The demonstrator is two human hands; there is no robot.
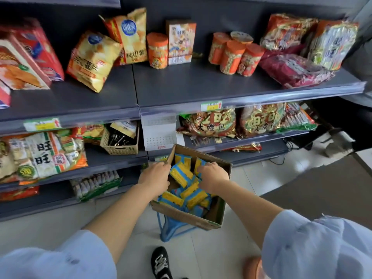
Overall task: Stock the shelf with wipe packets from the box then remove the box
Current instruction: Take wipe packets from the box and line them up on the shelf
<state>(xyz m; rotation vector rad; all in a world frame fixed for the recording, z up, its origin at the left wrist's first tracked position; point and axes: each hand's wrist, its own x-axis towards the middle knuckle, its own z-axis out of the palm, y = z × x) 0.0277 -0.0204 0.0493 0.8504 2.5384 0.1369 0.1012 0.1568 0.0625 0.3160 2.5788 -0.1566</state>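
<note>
Cardboard makes up the open box [181,215], which stands on the floor tiles with its flaps up. That seems deliberate: it lets both hands drop straight in from above. A blue net bag [171,228] shows beneath the box's near corner, so the box is probably perched on it, not flat on the tiles.

Inside the box lie the wipe packets [182,175], yellow and blue, heaped loosely and crossing one another, with a few standing on edge against the far wall. None appears on the shelf [191,83] above the box, so stocking looks barely begun.

The left hand [155,176] is at the box's left wall, knuckles up and fingers bent down toward a packet. Whether it grips that packet or just steadies the wall, I cannot tell. The right hand [214,175] reaches over the box's right half, its fingers curled over the upright packets at the far side, apparently pinching one to lift it.

The bare grey stretch of shelf above the box, between snack bags [92,61] and orange tubs [233,57], looks the likeliest place for them.
</note>
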